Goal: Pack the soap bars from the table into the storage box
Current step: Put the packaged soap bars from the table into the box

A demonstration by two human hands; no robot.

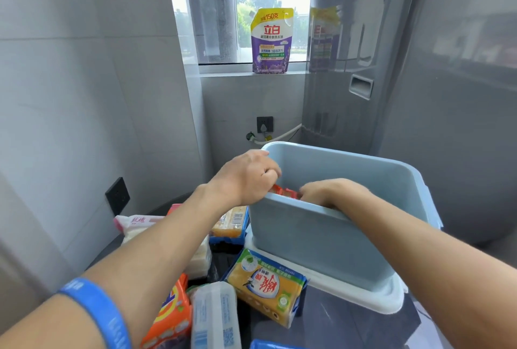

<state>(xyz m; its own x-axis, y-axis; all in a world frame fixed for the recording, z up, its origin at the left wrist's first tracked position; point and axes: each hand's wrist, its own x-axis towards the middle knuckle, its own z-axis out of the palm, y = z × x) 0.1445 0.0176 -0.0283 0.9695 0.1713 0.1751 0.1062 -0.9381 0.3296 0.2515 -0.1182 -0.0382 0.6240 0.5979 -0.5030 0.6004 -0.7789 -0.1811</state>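
Soap bar (pixel 285 192), red wrapper, centre frame just inside storage box (pixel 321 236) near rim; left hand (pixel 249 178) and right hand (pixel 330 192) both pinching it, likely lowering level; more bars on bench (pixel 335 318) lower left

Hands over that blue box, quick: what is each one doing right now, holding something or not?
Left hand: fingers curled round a red-wrapped soap pack at the storage box rim.
Right hand: fingers reach inside the box, hidden; cannot be told.
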